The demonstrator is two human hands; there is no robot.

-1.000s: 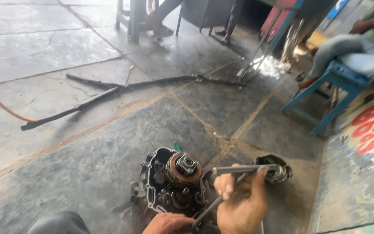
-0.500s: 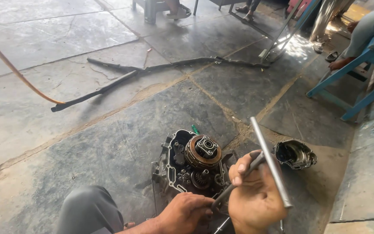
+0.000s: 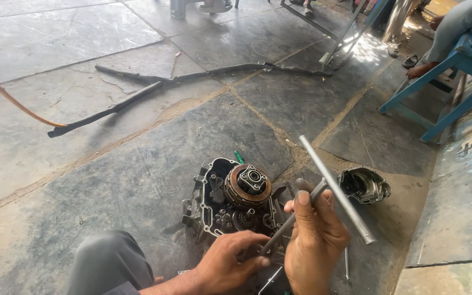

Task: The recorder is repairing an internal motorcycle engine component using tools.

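An opened engine case [image 3: 210,201] lies on the stone floor with a round clutch assembly [image 3: 248,184] exposed in it. My right hand [image 3: 315,243] grips a metal T-handle wrench [image 3: 336,188], its cross bar slanting up to the left and its shaft running down toward the case. My left hand [image 3: 228,263] rests at the lower edge of the engine, fingers pinching the wrench shaft near its tip. My knee [image 3: 107,262] in grey trousers is at the lower left.
A detached engine cover [image 3: 364,186] lies right of the case. A long black rubber strip [image 3: 137,95] and an orange hose [image 3: 6,95] cross the floor behind. A blue chair [image 3: 449,82] with a seated person stands at the upper right, beside a metal stand [image 3: 345,38].
The view has tilted down and closer. My right hand has swung the wrench's cross bar from level to a steep slant, and my left hand has come further in onto the shaft.
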